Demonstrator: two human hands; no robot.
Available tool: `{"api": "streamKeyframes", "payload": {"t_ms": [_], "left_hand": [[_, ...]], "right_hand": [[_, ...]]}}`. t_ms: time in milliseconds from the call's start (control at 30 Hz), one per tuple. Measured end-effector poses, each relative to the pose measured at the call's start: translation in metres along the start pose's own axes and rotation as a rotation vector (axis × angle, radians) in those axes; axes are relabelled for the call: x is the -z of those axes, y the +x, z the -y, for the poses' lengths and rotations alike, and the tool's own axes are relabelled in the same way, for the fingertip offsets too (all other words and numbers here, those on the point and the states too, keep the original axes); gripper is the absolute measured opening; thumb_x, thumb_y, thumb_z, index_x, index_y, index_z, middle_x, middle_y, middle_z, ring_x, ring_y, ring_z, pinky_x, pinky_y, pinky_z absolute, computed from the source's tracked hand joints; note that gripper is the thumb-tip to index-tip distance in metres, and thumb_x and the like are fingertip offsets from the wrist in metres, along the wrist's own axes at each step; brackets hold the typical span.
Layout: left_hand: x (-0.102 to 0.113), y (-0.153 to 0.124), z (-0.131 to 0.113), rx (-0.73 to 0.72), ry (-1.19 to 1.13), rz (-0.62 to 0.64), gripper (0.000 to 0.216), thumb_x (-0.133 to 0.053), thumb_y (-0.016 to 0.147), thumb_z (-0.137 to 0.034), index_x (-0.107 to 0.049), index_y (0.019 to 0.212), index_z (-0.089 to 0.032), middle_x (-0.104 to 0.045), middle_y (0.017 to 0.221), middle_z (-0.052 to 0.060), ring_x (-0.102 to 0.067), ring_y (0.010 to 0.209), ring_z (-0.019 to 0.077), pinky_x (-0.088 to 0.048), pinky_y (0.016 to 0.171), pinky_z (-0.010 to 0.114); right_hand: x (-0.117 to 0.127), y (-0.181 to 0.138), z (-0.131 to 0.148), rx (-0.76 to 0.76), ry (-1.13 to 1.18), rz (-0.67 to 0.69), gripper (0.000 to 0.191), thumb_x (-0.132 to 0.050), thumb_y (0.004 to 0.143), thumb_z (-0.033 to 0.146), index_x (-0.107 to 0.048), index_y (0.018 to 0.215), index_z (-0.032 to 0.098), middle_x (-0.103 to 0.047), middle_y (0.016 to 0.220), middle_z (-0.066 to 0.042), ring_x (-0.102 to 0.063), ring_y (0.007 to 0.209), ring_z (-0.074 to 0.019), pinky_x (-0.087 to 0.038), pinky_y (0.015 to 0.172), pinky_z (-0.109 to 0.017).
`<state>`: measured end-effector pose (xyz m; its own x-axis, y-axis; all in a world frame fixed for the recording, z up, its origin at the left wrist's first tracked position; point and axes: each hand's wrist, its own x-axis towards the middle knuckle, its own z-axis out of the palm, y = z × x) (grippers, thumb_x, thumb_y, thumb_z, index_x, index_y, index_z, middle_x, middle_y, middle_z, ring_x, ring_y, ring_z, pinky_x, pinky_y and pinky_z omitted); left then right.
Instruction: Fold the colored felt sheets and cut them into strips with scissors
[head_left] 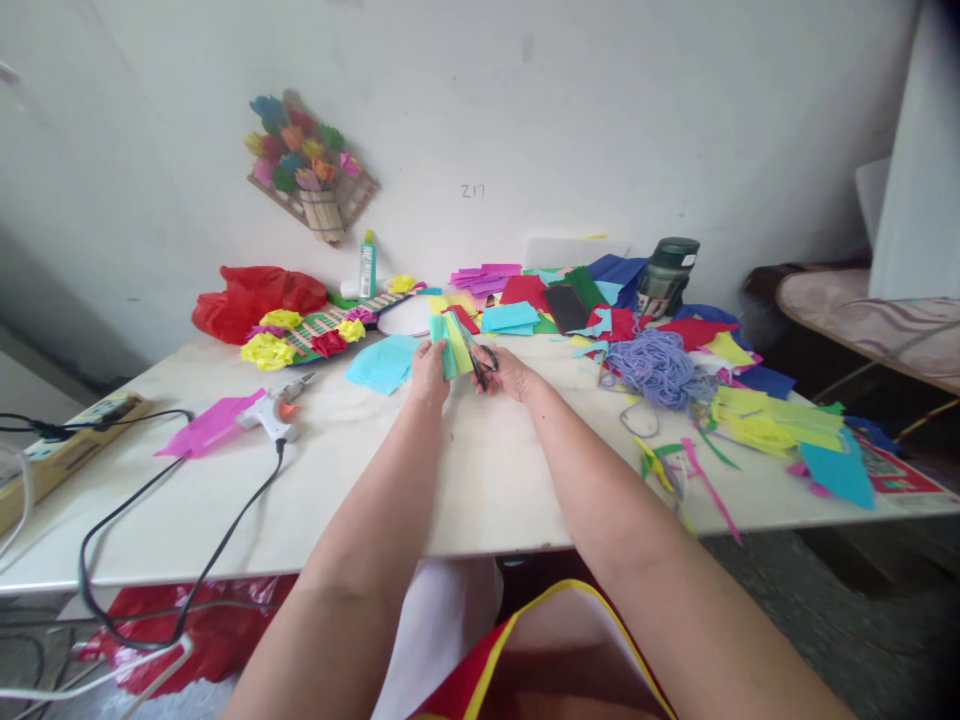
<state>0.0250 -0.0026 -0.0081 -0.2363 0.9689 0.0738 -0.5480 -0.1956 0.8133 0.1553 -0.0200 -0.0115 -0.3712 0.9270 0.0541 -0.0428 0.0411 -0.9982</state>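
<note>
My left hand point(429, 374) is closed on a small stack of folded paper strips point(452, 345), teal and yellow-green, held upright over the white table point(480, 480). My right hand point(508, 372) grips black-handled scissors point(481, 362) whose blades meet the right edge of the strips. Both hands are close together at the middle of the table, far from my body. A teal paper sheet point(382, 362) lies flat just left of my left hand.
A white glue gun point(276, 408) with a black cord lies left, beside a pink paper piece point(206, 425). Purple yarn point(656, 365) and several coloured paper scraps point(780, 425) cover the right side. A glue bottle point(367, 265), red bag point(251, 295) and dark jar point(667, 275) stand at the back.
</note>
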Motion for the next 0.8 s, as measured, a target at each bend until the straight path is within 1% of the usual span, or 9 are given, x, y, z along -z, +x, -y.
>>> {"api": "streamKeyframes", "payload": {"t_ms": [233, 533, 800], "left_hand": [[-0.0011, -0.001, -0.0008, 0.005, -0.01, -0.029, 0.008, -0.059, 0.06, -0.015, -0.055, 0.067, -0.015, -0.059, 0.054, -0.002, -0.053, 0.045, 0.0104, -0.045, 0.054, 0.025], [-0.0008, -0.0018, -0.0006, 0.0, -0.021, -0.012, 0.008, -0.06, 0.061, -0.016, -0.054, 0.066, -0.016, -0.059, 0.055, -0.001, -0.056, 0.047, 0.0115, -0.046, 0.055, 0.025], [0.0022, 0.0006, 0.0014, -0.006, -0.016, 0.006, 0.007, -0.058, 0.062, -0.016, -0.053, 0.067, -0.016, -0.058, 0.055, -0.001, -0.055, 0.047, 0.0111, -0.046, 0.055, 0.026]], "right_hand": [[-0.0037, -0.003, 0.0036, 0.02, -0.003, -0.016, 0.039, -0.057, 0.077, 0.056, -0.049, 0.076, 0.017, -0.056, 0.053, 0.003, -0.053, 0.038, -0.0084, -0.032, 0.028, -0.016], [-0.0046, -0.0008, 0.0024, 0.03, -0.02, -0.041, 0.034, -0.058, 0.078, 0.05, -0.051, 0.075, 0.017, -0.055, 0.052, 0.004, -0.052, 0.037, -0.007, -0.029, 0.028, -0.015], [-0.0046, -0.0001, 0.0021, 0.034, -0.028, -0.046, 0.033, -0.059, 0.078, 0.048, -0.051, 0.073, 0.017, -0.055, 0.051, 0.004, -0.051, 0.037, -0.0067, -0.027, 0.027, -0.015]]}}
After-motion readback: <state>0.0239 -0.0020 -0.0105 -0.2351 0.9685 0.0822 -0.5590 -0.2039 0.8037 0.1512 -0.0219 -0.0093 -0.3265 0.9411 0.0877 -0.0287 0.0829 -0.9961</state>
